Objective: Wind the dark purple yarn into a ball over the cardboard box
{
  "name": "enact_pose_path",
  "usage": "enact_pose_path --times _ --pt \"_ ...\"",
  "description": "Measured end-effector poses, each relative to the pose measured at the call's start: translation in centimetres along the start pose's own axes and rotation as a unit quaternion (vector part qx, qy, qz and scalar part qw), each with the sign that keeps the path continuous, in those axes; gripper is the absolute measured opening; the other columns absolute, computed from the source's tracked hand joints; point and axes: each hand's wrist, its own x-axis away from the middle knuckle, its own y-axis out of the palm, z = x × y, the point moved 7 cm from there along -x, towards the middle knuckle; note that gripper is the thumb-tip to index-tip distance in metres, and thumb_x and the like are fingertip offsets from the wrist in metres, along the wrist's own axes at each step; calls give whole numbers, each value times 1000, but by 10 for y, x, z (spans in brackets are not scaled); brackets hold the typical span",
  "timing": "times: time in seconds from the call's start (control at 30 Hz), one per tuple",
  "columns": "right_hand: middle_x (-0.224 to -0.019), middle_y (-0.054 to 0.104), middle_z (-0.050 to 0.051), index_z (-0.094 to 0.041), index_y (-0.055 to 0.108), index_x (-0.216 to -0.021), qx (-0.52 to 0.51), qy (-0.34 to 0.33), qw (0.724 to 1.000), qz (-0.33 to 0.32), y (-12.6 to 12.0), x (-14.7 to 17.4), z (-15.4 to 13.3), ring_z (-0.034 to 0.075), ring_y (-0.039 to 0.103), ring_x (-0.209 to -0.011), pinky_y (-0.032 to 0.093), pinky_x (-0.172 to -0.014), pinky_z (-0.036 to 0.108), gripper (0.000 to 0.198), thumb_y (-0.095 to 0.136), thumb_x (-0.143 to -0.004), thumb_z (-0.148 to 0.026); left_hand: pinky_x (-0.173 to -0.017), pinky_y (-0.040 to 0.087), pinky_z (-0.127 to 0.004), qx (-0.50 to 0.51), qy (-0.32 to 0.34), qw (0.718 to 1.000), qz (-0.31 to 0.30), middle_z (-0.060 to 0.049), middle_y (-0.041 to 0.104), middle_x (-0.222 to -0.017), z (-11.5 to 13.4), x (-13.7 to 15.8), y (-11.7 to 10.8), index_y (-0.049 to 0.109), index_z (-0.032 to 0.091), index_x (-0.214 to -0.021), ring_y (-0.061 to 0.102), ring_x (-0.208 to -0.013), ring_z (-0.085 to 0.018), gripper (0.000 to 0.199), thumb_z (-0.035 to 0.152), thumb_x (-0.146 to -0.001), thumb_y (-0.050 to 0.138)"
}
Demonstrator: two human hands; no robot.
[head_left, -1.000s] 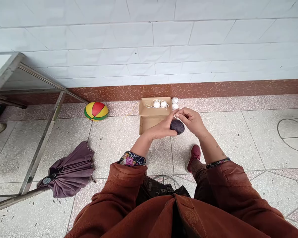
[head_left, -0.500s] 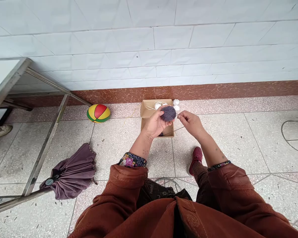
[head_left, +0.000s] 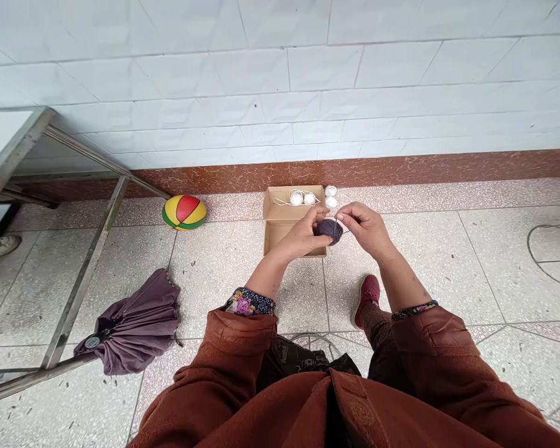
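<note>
A dark purple-grey ball of yarn is gripped in my left hand, thumb in front and fingers behind. My right hand pinches a strand of the same yarn close to the ball's right side. Below and behind my left hand stands an open cardboard box, partly covered by that hand. Two white yarn balls with loose white strands lie in its lid half. Two more white balls sit on the floor just right of the box.
A yellow, red and green ball lies on the floor to the left. Nearer me, a folded purple umbrella leans by a metal table frame. A tiled wall runs behind. A cable loops at the right.
The dark yarn ball has moved slightly right and down and turned in my left hand. My right hand has brought the strand up across the ball's front.
</note>
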Motion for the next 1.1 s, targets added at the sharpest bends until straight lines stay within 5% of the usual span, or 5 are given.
enact_pose_path --times 0.13,0.43,0.77,0.93,1.1 --pt "-76 65 0 -23 68 -81 -3 92 996 21 -2 0 27 17 55 -72 45 -71 32 28 68 -90 -49 -88 50 -37 127 -17 991 -48 -7 63 -116 9 8 11 37 29 -155 62 -101 -20 81 28 -82 71" --pt "-73 64 1 -22 64 -79 56 118 991 -9 9 3 40 18 53 -69 41 -65 30 29 58 -92 -48 -74 48 -26 310 -22 950 -3 -8 62 -131 11 5 7 67 26 -124 60 -100 -17 53 33 -75 84" --pt "-73 58 -1 -22 68 -82 -76 69 977 -186 31 11 -1 14 48 -66 40 -65 29 30 65 -93 -51 -96 48 -37 87 33 981 171 -4 66 -111 0 -3 -24 62 22 -115 61 -102 -19 49 17 -69 78" --pt "-77 60 0 -24 68 -87 -93 81 992 -37 1 2 -3 16 51 -72 44 -70 31 32 65 -93 -54 -97 47 -41 -22 31 996 76 -7 66 -115 8 2 -6 60 22 -122 62 -105 -23 59 15 -65 76" --pt "-76 61 1 -23 64 -80 -24 96 995 16 -3 -2 20 18 52 -74 44 -73 33 30 66 -90 -52 -90 48 -37 79 18 996 -45 -8 64 -118 15 7 14 43 27 -146 63 -102 -21 87 15 -66 77"
